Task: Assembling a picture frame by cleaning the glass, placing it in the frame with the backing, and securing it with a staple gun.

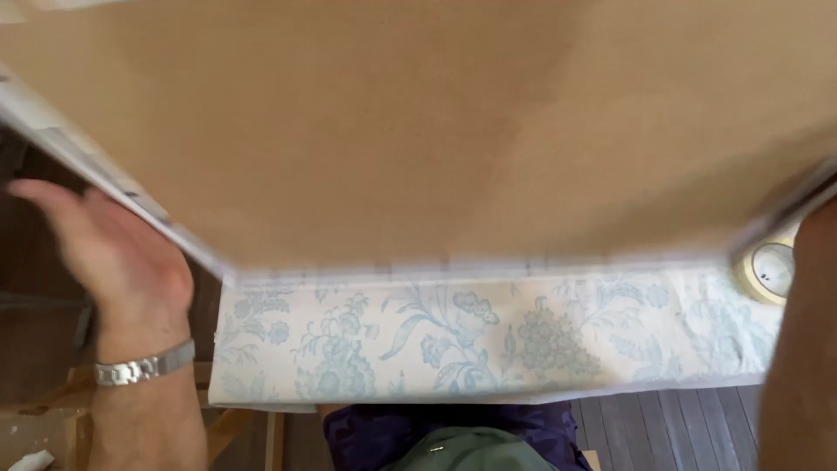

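A large tan flat board (418, 122) with a white edge fills the upper view, lifted and tilted toward me. My left hand (113, 253), with a metal watch band on its wrist, presses flat against the board's left edge with fingers spread. Only my right forearm (798, 349) shows at the far right; the hand itself is hidden behind the board's right edge. Under the board lies a white sheet with a pale blue flower pattern (488, 336).
A roll of cream tape (769, 270) sits on the patterned sheet at the right, partly under the board. Dark wooden floorboards (663, 427) show below. Purple and green clothing (453, 440) is at the bottom centre. Light wooden frame pieces (52, 419) stand bottom left.
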